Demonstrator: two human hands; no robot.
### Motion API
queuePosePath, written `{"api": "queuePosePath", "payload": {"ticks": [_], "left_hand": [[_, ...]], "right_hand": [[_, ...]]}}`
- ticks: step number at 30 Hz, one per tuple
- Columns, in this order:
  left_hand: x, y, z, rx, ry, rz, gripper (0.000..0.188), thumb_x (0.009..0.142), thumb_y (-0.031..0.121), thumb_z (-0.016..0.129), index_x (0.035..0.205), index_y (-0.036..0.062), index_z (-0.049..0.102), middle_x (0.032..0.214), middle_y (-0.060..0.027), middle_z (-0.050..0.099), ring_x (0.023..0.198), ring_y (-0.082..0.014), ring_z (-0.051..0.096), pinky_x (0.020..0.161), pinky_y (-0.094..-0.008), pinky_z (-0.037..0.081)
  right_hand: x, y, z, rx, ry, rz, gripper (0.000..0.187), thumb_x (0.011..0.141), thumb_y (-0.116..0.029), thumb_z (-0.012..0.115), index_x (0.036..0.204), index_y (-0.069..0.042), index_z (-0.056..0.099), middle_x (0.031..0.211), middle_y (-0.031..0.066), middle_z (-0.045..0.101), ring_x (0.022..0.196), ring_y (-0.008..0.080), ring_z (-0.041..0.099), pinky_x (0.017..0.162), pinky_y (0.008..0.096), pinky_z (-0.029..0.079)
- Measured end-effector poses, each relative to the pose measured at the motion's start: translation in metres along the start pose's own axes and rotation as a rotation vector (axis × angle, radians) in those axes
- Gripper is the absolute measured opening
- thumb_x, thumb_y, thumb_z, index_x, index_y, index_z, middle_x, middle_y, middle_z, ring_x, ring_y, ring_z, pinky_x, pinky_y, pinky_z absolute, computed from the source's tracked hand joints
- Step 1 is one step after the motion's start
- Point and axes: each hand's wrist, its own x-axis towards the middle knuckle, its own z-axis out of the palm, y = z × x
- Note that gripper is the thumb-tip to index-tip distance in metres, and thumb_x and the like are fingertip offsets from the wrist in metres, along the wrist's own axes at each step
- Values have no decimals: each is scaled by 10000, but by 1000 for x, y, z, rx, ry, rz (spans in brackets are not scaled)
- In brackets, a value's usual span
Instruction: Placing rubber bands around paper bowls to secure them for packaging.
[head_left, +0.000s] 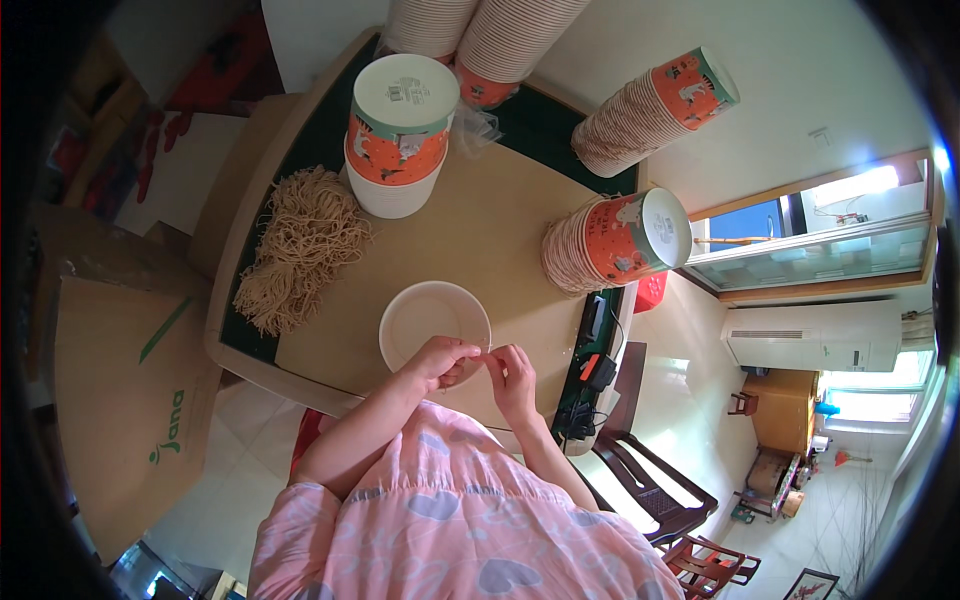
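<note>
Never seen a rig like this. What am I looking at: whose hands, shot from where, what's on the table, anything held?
No machine here: these are one person's bare left hand and right hand. The picture comes from a wide fisheye camera worn on the head, looking down, so straight edges bend near the rim.

On the table are an open white tub, a heap of beige string at left, and stacks of patterned orange tubs.

The fingertips come together over the white tub's near side. They seem to pinch something, too small to identify.
</note>
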Motion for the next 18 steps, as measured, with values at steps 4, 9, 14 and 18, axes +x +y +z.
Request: {"api": "queuePosePath", "payload": {"ticks": [4,9,14,18], "left_hand": [[-2,3,3,36,43,10,123,864,161,586,854,42,614,504,88,300,376,-29,244,359,-219,165],[-3,3,-2,32,16,4,140,870,167,576,861,32,616,505,88,294,388,-29,245,365,-218,175],[-3,3,2,55,36,11,151,880,174,562,871,36,622,511,86,302,386,-28,245,363,-217,181],[-2,2,3,54,8,11,146,886,172,559,862,45,625,510,85,302,382,-28,243,363,-216,175]], "right_hand": [[-5,9,-1,-69,-5,92,134,811,-19,615,735,-12,506,717,117,527,651,266,519,591,345,435],[-2,-7,-6,165,36,188,100,793,-10,637,793,-13,537,741,94,540,679,243,530,623,322,447],[2,-7,-9,3,-21,-44,200,751,-9,676,941,-51,631,806,79,602,742,241,578,664,330,465],[5,-3,-12,-37,-22,-134,149,745,-10,679,883,-54,643,808,82,626,759,255,592,668,346,466]]}}
